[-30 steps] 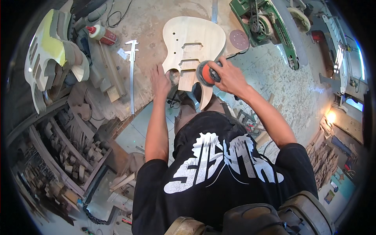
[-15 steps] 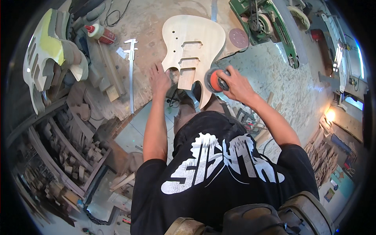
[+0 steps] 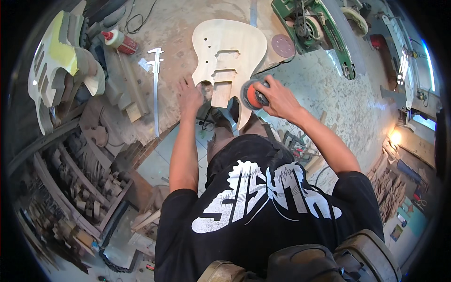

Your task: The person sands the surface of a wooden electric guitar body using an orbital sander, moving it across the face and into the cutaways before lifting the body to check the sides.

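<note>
A pale, unfinished wooden guitar body point(image 3: 228, 40) lies flat at the bench's edge, with rectangular cavities, small holes and two horns pointing toward me. My right hand point(image 3: 277, 98) is closed around an orange-and-black orbital sander point(image 3: 251, 96), its pad at the body's right edge beside the long horn. My left hand point(image 3: 190, 98) lies at the shorter left horn with fingers apart, resting at the body's edge; whether the fingertips press on wood or bench is hard to tell. A steel caliper point(image 3: 157, 91) lies left of that hand.
Stacked guitar-body cutouts point(image 3: 63, 54), a red-and-white bottle point(image 3: 121, 42) and wood strips point(image 3: 129, 80) occupy the left. A pink sanding disc point(image 3: 282, 43) and green machine point(image 3: 319, 35) sit at upper right. Timber offcuts fill a rack point(image 3: 82, 188) at lower left.
My right hand and the sander have moved down and slightly right along the body's edge since a second ago. The guitar body and my left hand have shifted slightly left in view.
</note>
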Action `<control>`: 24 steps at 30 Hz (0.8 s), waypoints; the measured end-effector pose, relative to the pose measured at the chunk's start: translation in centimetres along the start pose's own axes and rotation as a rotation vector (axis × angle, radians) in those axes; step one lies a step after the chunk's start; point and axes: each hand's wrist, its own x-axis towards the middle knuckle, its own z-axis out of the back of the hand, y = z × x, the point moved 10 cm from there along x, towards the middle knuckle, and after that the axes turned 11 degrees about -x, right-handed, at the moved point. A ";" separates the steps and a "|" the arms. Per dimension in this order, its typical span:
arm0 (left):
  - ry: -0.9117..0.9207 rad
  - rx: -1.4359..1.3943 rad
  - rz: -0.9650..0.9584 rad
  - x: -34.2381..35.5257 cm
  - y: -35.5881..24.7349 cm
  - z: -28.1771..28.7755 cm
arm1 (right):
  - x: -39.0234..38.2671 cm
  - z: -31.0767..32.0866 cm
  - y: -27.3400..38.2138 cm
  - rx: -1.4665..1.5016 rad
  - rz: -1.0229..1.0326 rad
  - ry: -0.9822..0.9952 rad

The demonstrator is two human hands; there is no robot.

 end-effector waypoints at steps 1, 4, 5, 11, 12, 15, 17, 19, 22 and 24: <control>0.001 0.000 -0.001 0.0 0.2 -0.1 | 0.8 0.5 0.3 -0.016 0.006 -0.013; -0.002 0.001 -0.011 0.1 0.3 0.0 | 2.3 1.1 0.7 -0.042 0.012 -0.038; 0.005 0.003 -0.010 0.1 0.3 0.1 | 2.5 1.2 1.0 -0.033 0.032 -0.048; 0.017 0.013 -0.002 -0.1 -0.1 0.2 | 1.2 -0.2 -0.2 -0.009 0.052 -0.020; 0.011 0.012 -0.003 -0.1 -0.1 0.1 | 1.0 -0.2 -0.6 -0.006 0.032 -0.026; 0.008 0.020 -0.005 -0.1 0.0 0.2 | 1.2 0.3 -1.5 -0.045 0.023 -0.015; 0.005 0.020 -0.011 -0.2 -0.1 0.2 | 1.4 0.3 -2.0 -0.051 0.011 -0.006; 0.001 0.020 -0.019 -0.1 -0.3 0.2 | 1.7 0.4 -2.5 -0.058 -0.003 0.001; 0.002 0.025 -0.011 -0.1 -0.3 0.1 | 2.2 1.0 -2.7 -0.082 -0.020 0.003; -0.001 0.017 0.004 -0.1 0.0 0.1 | 2.8 1.7 -1.6 -0.049 0.015 -0.019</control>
